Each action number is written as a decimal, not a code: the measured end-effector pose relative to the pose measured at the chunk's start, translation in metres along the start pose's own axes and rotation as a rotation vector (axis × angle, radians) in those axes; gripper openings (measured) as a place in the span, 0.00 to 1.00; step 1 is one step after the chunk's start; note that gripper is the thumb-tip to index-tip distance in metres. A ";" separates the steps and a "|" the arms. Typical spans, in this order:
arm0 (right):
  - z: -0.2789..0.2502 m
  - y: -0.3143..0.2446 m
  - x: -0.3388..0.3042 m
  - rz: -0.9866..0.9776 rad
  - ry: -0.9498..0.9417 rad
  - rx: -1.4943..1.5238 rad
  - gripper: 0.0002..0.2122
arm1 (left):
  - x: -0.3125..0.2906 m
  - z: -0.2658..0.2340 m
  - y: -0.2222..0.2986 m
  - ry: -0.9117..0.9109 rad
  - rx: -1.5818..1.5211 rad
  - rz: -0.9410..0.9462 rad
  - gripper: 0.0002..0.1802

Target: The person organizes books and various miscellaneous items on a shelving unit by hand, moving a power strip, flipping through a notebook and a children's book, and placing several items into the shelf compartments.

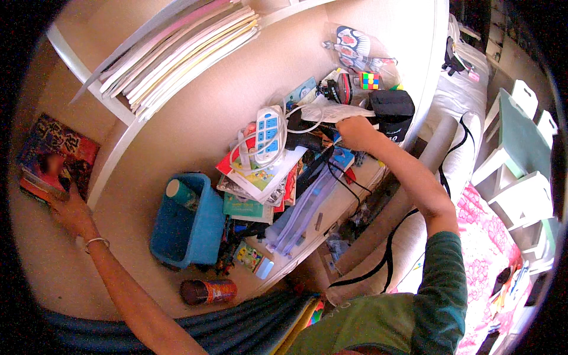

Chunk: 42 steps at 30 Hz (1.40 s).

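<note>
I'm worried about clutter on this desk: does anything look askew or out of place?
Yes. The white power strip lies on a heap of books and papers, its white cord looped loosely, an odd perch for an electrical item. The heap itself is askew, its edges sticking out unevenly.

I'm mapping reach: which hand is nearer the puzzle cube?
Right. The right hand sits below the puzzle cube in view; the left hand is far off to its left.
</note>
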State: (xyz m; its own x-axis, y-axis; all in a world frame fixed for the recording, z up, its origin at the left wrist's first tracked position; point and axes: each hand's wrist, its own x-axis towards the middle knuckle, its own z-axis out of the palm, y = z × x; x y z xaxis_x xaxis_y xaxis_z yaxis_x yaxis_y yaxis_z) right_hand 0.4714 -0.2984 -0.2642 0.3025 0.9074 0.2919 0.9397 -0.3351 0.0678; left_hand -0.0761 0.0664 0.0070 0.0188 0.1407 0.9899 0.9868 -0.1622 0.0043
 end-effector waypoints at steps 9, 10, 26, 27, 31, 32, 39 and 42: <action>-0.013 -0.041 -0.047 -0.054 0.087 -0.095 0.07 | -0.001 -0.025 0.044 -0.089 -0.149 -0.111 0.41; -0.013 -0.045 -0.051 -0.062 0.117 -0.105 0.07 | 0.000 -0.026 0.041 -0.091 -0.193 -0.101 0.41; 0.015 -0.101 -0.129 0.042 0.282 -0.132 0.16 | 0.008 -0.001 0.006 0.012 0.022 -0.006 0.38; 0.016 -0.101 -0.132 0.057 0.268 -0.114 0.17 | 0.006 0.001 0.013 -0.005 0.060 0.011 0.38; 0.031 -0.102 -0.144 0.144 0.287 0.020 0.16 | 0.002 -0.011 0.034 -0.083 0.160 0.035 0.40; 0.037 -0.102 -0.147 0.174 0.308 0.067 0.15 | 0.001 -0.016 0.041 -0.096 0.135 0.006 0.40; 0.042 -0.105 -0.154 0.365 0.175 0.297 0.20 | 0.005 0.001 0.016 0.022 -0.056 0.020 0.40; 0.035 -0.105 -0.146 0.437 0.090 0.344 0.25 | 0.002 0.002 0.012 0.014 -0.001 0.017 0.41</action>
State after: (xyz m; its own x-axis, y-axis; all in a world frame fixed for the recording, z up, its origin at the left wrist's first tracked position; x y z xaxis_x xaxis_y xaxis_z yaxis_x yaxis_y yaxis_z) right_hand 0.3342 -0.3864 -0.3474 0.6747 0.6725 0.3042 0.7325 -0.5594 -0.3879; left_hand -0.0635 0.0671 0.0090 0.0334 0.1246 0.9916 0.9862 -0.1653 -0.0124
